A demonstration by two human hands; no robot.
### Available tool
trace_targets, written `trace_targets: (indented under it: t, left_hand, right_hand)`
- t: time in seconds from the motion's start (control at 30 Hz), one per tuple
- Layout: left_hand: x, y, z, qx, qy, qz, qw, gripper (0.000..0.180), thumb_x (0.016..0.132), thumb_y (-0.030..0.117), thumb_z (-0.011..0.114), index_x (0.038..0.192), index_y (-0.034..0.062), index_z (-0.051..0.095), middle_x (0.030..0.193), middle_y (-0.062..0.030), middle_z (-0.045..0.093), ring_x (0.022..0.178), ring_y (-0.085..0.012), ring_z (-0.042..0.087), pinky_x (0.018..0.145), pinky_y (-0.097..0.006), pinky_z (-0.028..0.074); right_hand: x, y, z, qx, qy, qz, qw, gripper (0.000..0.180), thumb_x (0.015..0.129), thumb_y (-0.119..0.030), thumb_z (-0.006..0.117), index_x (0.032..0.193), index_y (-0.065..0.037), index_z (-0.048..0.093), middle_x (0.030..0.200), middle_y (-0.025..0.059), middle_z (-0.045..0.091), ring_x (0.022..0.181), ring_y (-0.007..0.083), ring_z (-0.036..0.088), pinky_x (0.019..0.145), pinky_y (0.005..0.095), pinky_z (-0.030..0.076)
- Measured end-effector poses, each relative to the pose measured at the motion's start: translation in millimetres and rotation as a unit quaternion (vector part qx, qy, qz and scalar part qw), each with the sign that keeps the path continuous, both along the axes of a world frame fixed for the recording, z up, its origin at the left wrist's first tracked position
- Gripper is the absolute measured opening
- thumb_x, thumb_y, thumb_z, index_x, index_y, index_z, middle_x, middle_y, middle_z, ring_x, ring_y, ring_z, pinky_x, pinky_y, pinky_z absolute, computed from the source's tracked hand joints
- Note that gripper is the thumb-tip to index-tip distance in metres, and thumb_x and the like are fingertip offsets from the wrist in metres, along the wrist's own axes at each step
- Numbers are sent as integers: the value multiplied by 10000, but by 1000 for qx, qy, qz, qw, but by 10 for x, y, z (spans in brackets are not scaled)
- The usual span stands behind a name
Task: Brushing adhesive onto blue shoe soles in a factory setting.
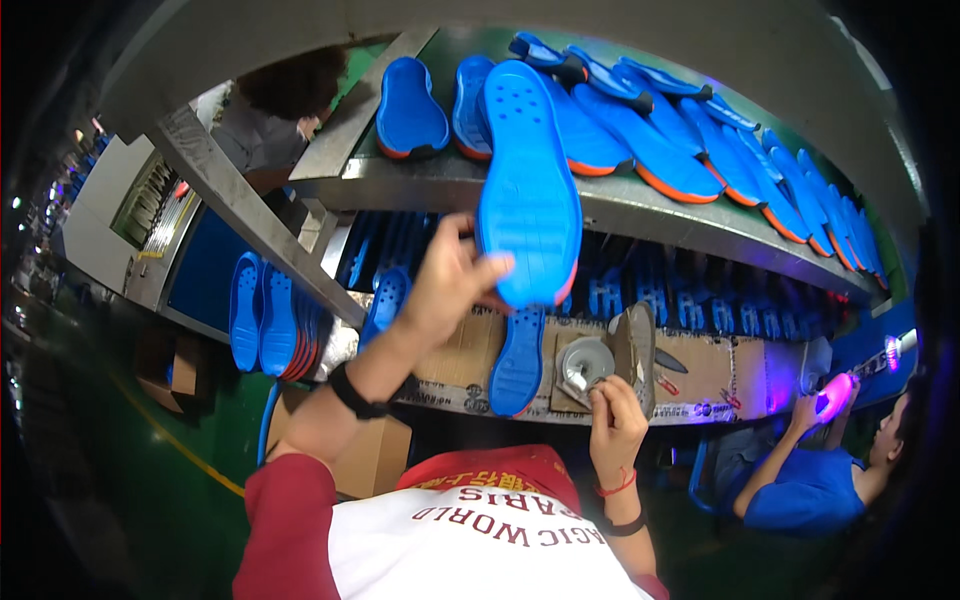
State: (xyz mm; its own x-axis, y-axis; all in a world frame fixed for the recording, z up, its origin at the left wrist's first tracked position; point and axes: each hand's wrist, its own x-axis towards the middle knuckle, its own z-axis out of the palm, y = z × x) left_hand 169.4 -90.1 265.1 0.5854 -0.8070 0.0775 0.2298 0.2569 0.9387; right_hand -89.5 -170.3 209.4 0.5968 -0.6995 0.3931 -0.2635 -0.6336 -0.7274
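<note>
My left hand [452, 275] grips the heel end of a blue shoe sole [530, 190], thumb on its face. The sole is held up in front of the metal shelf, its end with small holes pointing away from me. My right hand [617, 412] is closed in a pinch at the near rim of a round metal bowl [584, 362]; what lies between its fingertips is too small to make out. Another blue sole [518, 362] lies on the cardboard-covered bench below the raised one. Right of the bowl stands a greyish-beige sole-shaped piece [632, 355].
Many blue soles with orange edges [690, 190] lie along the upper metal shelf [450, 180]. A dark blade [683, 362] and a small red-handled tool [666, 384] lie on the bench cardboard [715, 375]. Stacked soles [275, 320] stand at left. A co-worker in blue [810, 480] sits at right.
</note>
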Motion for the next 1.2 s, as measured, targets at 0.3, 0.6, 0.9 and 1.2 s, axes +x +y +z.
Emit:
trace_targets:
  t: [0.3,0.6,0.9,1.2]
  left_hand:
    - [1696,-1368,806,-219,324,1,920,264,922,-10,475,1119,-170,406,1114,-335,538,1044,-416,580,915,-448,537]
    - [-30,93,-1407,68,-68,87,992,209,937,122,543,1124,36,505,884,-90,619,548,-113,586,438,-212,449]
    - [-945,637,-3078,357,116,-48,926,461,817,188,707,1152,-4,455,1014,-109,578,753,-160,636,629,-261,517]
    - [-781,933,-2151,221,289,-67,929,484,867,123,632,1281,13,407,1197,-126,542,1064,-210,569,827,-325,522]
  right_hand:
    - [40,44,-74,6,-17,13,1000,81,813,22,626,893,29,619,929,160,632,651,223,585,572,286,460]
    - [-4,-42,-544,-4,28,13,1000,69,838,-16,601,903,5,615,931,169,618,809,336,627,683,357,504]
    - [14,-416,-1547,-63,245,-55,966,102,893,-126,540,937,-34,545,972,168,551,742,376,611,628,445,502]
    - [15,-587,-1906,-53,268,-29,961,124,894,-152,534,924,-32,550,983,171,545,740,390,613,628,473,502]
